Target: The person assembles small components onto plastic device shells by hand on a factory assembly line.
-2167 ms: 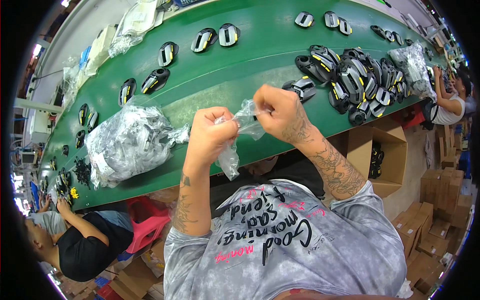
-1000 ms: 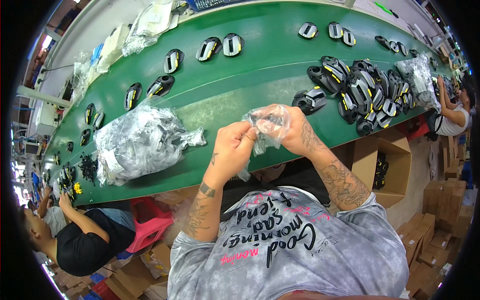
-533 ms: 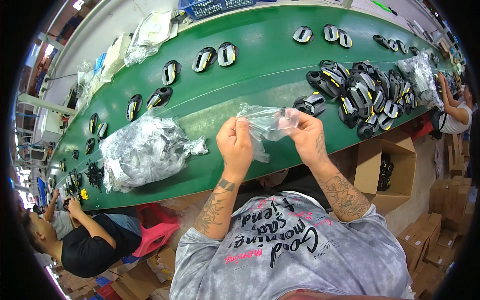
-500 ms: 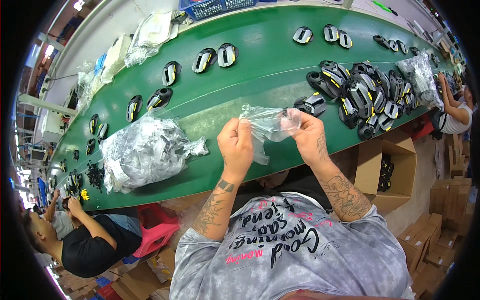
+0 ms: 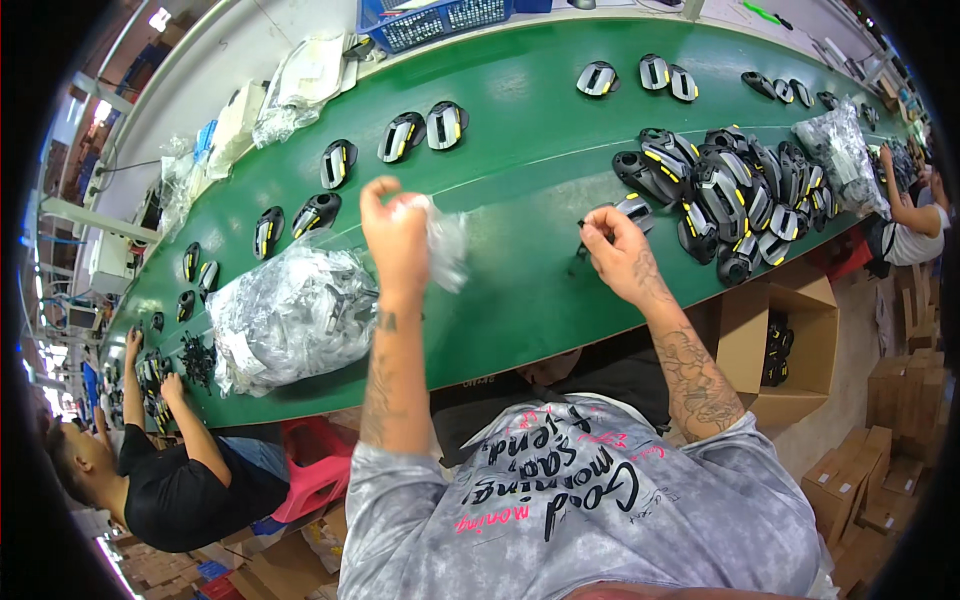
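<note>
Raised over the green worktop, my left hand (image 5: 396,240) is closed on a crumpled clear plastic bag (image 5: 448,246), both slightly smeared by motion. My right hand (image 5: 622,252) pinches a small black part (image 5: 580,240) at its fingertips; its exact kind is too small to make out. Partly hidden behind that hand lies a single grey-and-black shell (image 5: 636,210) with yellow accents. To its right is a heap of similar shells (image 5: 722,190). Left of my left hand sits a large clear bag (image 5: 295,315) stuffed with small plastic-wrapped pieces.
More shells stand spaced along the far green strip (image 5: 520,120). At the back is a blue basket (image 5: 440,25). An open carton (image 5: 800,345) with black parts stands below the right edge. A co-worker in black (image 5: 185,485) reaches over the table at left, near a red stool (image 5: 315,465).
My hands have parted: the left carried the clear bag up and left, while the right now pinches a small black part. Shells on the far strip have shifted left. The co-worker's arm reaches farther forward.
</note>
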Action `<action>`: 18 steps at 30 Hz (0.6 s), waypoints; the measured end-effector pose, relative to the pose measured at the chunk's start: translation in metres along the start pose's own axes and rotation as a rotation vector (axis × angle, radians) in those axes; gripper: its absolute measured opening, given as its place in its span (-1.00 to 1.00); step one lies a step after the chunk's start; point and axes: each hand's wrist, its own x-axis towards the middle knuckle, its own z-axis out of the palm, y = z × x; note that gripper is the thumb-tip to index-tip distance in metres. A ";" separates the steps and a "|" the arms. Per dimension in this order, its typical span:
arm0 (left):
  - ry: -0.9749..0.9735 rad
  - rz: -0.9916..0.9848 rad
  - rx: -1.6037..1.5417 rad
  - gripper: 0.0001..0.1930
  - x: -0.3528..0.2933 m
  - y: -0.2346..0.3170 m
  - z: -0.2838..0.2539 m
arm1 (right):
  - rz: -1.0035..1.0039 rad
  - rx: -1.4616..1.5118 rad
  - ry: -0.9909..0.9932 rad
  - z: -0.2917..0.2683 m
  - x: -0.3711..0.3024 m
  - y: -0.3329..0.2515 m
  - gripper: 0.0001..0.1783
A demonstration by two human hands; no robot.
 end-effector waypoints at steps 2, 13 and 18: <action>-0.068 -0.057 0.471 -0.61 0.056 0.003 -0.016 | 0.146 0.104 -0.203 -0.017 -0.012 -0.005 -0.82; 0.067 -0.288 1.235 -0.03 0.177 -0.059 -0.046 | 0.271 0.371 -0.373 -0.015 -0.057 -0.006 -0.70; -0.032 -0.095 0.277 -0.18 0.102 -0.015 -0.026 | 0.274 0.482 -0.139 -0.012 -0.050 0.010 -0.79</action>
